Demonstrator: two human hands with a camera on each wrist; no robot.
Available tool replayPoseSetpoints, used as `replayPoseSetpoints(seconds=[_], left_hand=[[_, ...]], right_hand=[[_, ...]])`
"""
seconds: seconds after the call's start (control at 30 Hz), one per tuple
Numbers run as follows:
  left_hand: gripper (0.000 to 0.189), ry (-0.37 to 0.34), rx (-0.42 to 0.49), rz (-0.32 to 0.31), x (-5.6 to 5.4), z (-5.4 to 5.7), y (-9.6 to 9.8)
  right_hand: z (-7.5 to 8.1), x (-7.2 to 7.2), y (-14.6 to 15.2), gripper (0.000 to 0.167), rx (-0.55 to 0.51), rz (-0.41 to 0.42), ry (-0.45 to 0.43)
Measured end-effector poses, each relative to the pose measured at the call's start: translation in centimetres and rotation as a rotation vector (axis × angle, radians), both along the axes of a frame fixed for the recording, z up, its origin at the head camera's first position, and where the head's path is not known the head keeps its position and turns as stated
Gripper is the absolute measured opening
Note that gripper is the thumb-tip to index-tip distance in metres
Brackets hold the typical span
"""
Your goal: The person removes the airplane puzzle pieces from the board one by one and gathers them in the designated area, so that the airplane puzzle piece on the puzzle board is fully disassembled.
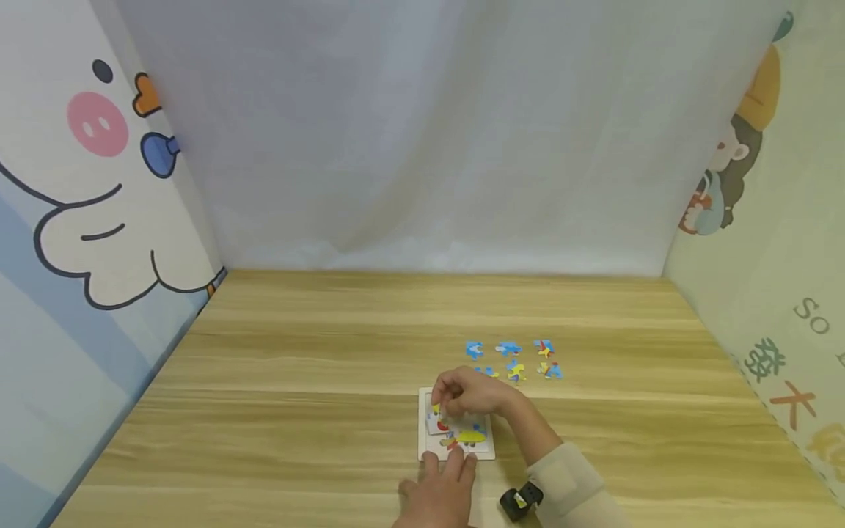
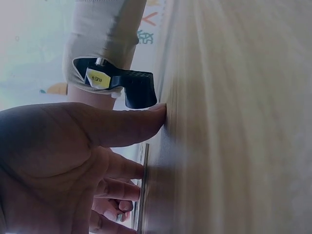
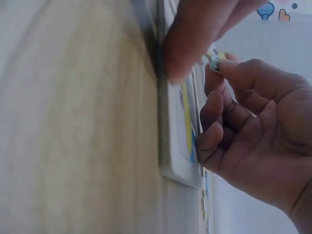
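Observation:
A small square puzzle board point(image 1: 422, 429) with a pale raised rim lies near the table's front. Some of its picture, yellow and red, shows inside the rim. My right hand point(image 1: 472, 392) is over the board's upper left, pinching a small puzzle piece point(image 3: 214, 62) between thumb and index finger. The other right fingers curl loosely close to the board. My left hand point(image 1: 439, 493) rests its fingertips on the board's near edge, and in the left wrist view its thumb point(image 2: 131, 127) touches the table. The right hand hides part of the board.
Several loose blue and yellow puzzle pieces point(image 1: 508, 348) lie in two rows beyond the board, to the right. A black wrist camera point(image 1: 521, 502) is strapped at the right cuff. The wooden table point(image 1: 297, 367) meets a white curtain point(image 1: 422, 147) and printed side panels.

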State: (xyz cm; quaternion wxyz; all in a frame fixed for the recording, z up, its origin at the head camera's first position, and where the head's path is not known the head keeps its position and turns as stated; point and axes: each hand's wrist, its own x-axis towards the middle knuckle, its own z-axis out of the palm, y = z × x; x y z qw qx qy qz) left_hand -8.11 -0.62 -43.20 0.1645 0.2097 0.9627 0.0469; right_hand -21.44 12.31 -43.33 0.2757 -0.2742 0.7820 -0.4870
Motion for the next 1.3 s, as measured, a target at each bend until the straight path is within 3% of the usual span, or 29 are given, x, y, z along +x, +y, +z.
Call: replayPoseSetpoints(seconds=[0.13, 0.43, 0.67, 1.03, 1.3], left_hand=[[0.084, -0.004, 0.002, -0.007, -0.1, 0.0, -0.1], [0.084, -0.025, 0.018, -0.012, -0.2, -0.1, -0.2], [0.079, 0.018, 0.037, -0.007, -0.1, -0.5, -0.3], [0.079, 0.03, 0.052, 0.0, -0.2, -0.3, -0.4], [0.079, -0.018, 0.054, 0.007, -0.5, -0.2, -0.1]], right_hand=[[-0.1, 0.1, 0.1, 0.017, -0.027, 0.002, 0.023], [-0.3, 1.3, 0.9, 0.013, -0.036, -0.169, 0.027], [-0.2, 1.8, 1.5, 0.014, -0.086, -0.204, 0.05], [-0.3, 1.9, 3.2, 0.014, -0.105, -0.272, 0.06], [-0.3, 2.1, 4.7, 0.013, -0.104, -0.296, 0.086]])
